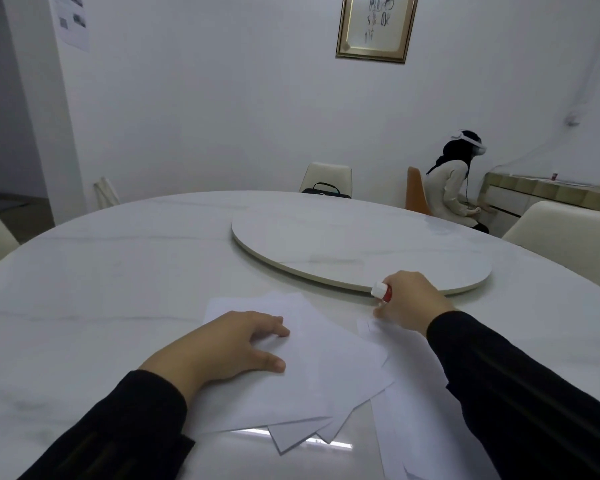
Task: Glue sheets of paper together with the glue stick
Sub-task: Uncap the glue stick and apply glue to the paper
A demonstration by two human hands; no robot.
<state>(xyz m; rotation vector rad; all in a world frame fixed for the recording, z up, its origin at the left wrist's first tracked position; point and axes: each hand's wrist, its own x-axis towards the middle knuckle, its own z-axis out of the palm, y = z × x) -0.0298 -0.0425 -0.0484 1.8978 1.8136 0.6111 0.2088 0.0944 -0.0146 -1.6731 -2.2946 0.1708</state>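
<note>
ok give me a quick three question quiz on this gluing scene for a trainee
1. True or false: the glue stick lies loose on the table.
2. Which hand presses flat on the top sheet of paper? A) left hand B) right hand
3. Fill in: the glue stick's visible end, poking out of the fingers, is ____ in colour.

Key: 1 false, the right hand holds it. 2 A. 3 white, with a red body behind it.

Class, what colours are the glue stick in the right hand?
The glue stick is red with a white end, held in the right hand; head view.
</note>
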